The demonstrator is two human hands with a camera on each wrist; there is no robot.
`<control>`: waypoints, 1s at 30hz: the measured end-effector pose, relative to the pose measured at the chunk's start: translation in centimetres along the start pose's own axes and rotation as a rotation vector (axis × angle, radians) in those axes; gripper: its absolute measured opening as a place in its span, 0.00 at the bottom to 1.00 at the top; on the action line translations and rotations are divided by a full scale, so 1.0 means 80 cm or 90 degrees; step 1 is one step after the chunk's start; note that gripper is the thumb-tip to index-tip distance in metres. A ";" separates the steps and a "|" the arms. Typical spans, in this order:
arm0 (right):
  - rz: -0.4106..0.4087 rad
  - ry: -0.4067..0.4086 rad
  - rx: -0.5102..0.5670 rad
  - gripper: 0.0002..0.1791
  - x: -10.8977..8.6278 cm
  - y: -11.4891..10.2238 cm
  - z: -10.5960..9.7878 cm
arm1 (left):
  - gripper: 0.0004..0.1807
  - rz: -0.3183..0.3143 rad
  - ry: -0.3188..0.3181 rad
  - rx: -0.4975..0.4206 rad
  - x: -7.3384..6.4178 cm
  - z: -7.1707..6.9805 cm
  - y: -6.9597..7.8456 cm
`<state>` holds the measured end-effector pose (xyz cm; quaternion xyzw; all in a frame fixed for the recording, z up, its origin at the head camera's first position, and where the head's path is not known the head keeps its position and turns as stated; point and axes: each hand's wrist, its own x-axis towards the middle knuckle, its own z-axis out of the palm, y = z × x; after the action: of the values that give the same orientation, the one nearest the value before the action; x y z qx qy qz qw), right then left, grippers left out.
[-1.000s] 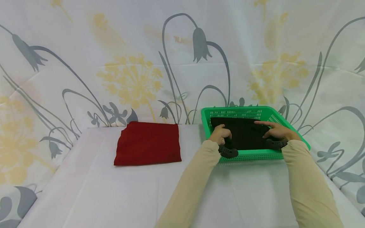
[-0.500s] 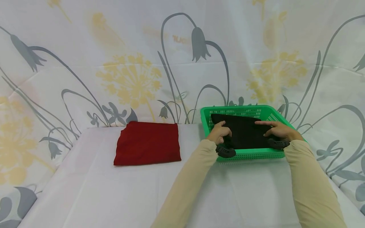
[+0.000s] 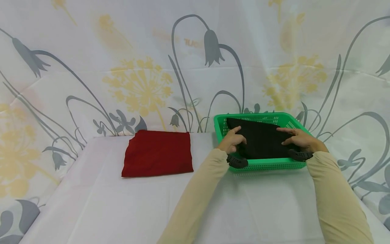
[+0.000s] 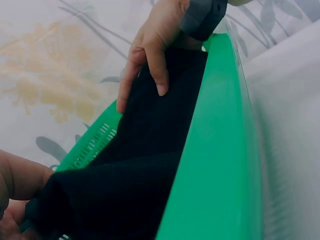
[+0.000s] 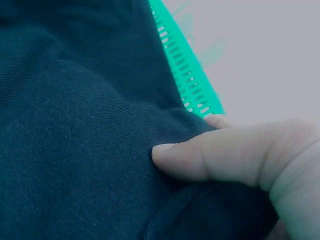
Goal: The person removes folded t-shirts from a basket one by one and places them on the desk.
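Observation:
A folded black cloth [image 3: 263, 140] lies in the green plastic basket [image 3: 274, 163], its far left corner raised near the back rim. My left hand [image 3: 233, 140] pinches the cloth's left side; in the left wrist view the bunched edge of the cloth [image 4: 115, 200] sits between thumb and fingers. At the right side, my right hand [image 3: 300, 139] grips the cloth, thumb on top. The right wrist view has that thumb [image 5: 200, 155] pressed into the fabric, with a fingertip showing beyond its edge. Most of the right fingers are hidden under the cloth there.
A folded dark red cloth [image 3: 158, 154] lies flat on the white-covered table [image 3: 122, 210], left of the basket. Behind the table hangs a white curtain [image 3: 146, 51] with grey and yellow flowers. Perforated basket walls stand around both hands.
The black cloth's far left edge has risen toward the basket's back rim and now slants. My left hand has shifted slightly left, my right hand slightly right.

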<state>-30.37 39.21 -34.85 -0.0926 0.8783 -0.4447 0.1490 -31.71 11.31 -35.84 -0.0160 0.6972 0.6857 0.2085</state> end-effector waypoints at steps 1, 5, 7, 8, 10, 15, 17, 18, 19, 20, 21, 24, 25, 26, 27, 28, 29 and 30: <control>0.000 0.001 0.003 0.41 0.000 -0.001 0.000 | 0.38 0.002 -0.004 -0.002 0.001 -0.001 0.000; 0.004 0.005 0.025 0.41 -0.001 -0.006 -0.002 | 0.39 0.012 -0.020 -0.013 0.001 -0.007 0.002; 0.005 0.004 0.046 0.42 -0.002 -0.009 -0.002 | 0.39 0.023 -0.028 -0.021 0.001 -0.010 0.003; 0.008 0.005 0.054 0.42 -0.003 -0.010 -0.003 | 0.39 0.028 -0.031 -0.024 0.000 -0.011 0.004; 0.010 0.010 0.069 0.42 -0.004 -0.012 -0.004 | 0.40 0.038 -0.038 -0.034 -0.001 -0.013 0.007; 0.013 0.031 0.084 0.43 -0.011 -0.020 -0.006 | 0.40 0.052 -0.061 -0.067 -0.007 -0.017 0.014; 0.013 0.036 0.091 0.43 -0.013 -0.024 -0.006 | 0.40 0.057 -0.068 -0.073 -0.008 -0.018 0.016; 0.013 0.038 0.096 0.43 -0.014 -0.025 -0.006 | 0.40 0.060 -0.070 -0.076 -0.009 -0.019 0.017; 0.011 0.041 0.099 0.43 -0.015 -0.027 -0.006 | 0.40 0.064 -0.072 -0.078 -0.010 -0.019 0.018; 0.009 0.043 0.106 0.43 -0.016 -0.029 -0.006 | 0.40 0.068 -0.074 -0.083 -0.011 -0.020 0.020; 0.006 0.044 0.107 0.43 -0.017 -0.030 -0.007 | 0.40 0.071 -0.076 -0.087 -0.012 -0.021 0.021; 0.009 0.056 0.116 0.42 -0.019 -0.035 -0.007 | 0.41 0.079 -0.080 -0.108 -0.014 -0.023 0.024; 0.011 0.061 0.122 0.42 -0.020 -0.036 -0.007 | 0.41 0.081 -0.081 -0.115 -0.014 -0.023 0.025; 0.012 0.064 0.134 0.42 -0.021 -0.038 -0.008 | 0.41 0.083 -0.081 -0.120 -0.015 -0.024 0.026; 0.013 0.068 0.142 0.42 -0.022 -0.040 -0.008 | 0.41 0.087 -0.082 -0.119 -0.015 -0.025 0.027; 0.013 0.072 0.148 0.41 -0.023 -0.043 -0.008 | 0.41 0.090 -0.082 -0.121 -0.017 -0.026 0.028; 0.015 0.076 0.150 0.41 -0.024 -0.045 -0.008 | 0.41 0.095 -0.082 -0.117 -0.018 -0.027 0.029; 0.015 0.079 0.161 0.41 -0.025 -0.048 -0.008 | 0.41 0.101 -0.082 -0.113 -0.019 -0.029 0.030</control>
<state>-28.57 38.06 -31.02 -0.0348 0.8238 -0.5550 0.1102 -31.68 8.86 -33.16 0.0652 0.6181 0.7584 0.1960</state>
